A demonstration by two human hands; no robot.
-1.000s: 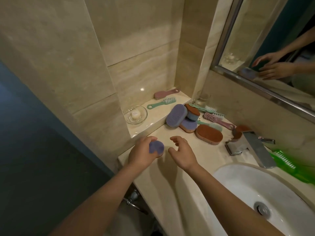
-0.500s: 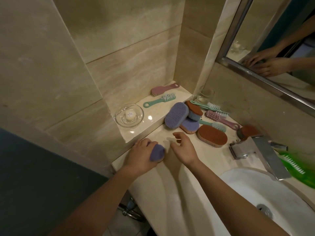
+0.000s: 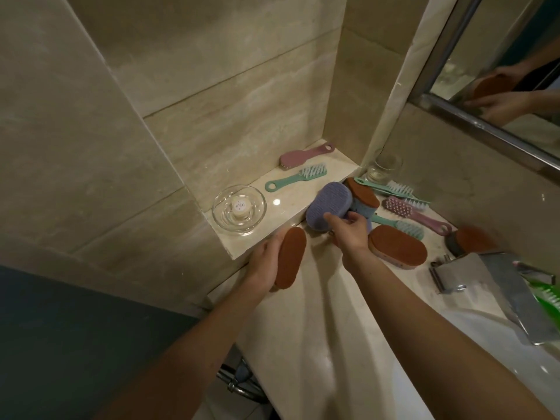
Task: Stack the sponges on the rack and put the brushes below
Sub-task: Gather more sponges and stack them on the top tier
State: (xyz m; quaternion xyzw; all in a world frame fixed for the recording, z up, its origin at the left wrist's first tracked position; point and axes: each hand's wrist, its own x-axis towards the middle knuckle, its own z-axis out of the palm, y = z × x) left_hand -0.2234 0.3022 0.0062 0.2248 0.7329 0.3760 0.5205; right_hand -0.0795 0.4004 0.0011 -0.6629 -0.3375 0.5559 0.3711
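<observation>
The left hand (image 3: 266, 265) grips an oval sponge with a rust-brown face (image 3: 291, 257), held on edge just beside the raised stone ledge (image 3: 291, 204). The right hand (image 3: 353, 234) pinches a purple oval sponge (image 3: 328, 206) that leans against the ledge. A second brown oval sponge (image 3: 397, 247) lies flat on the marble tabletop (image 3: 318, 328). A pink plastic brush (image 3: 303, 156) and a mint plastic brush (image 3: 295, 178) lie on the ledge.

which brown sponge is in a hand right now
The brown oval sponge held on edge in the left hand, below the glass dish. The other brown sponges lie unheld on the marble counter farther right; the right hand grips a purple oval sponge.
</observation>
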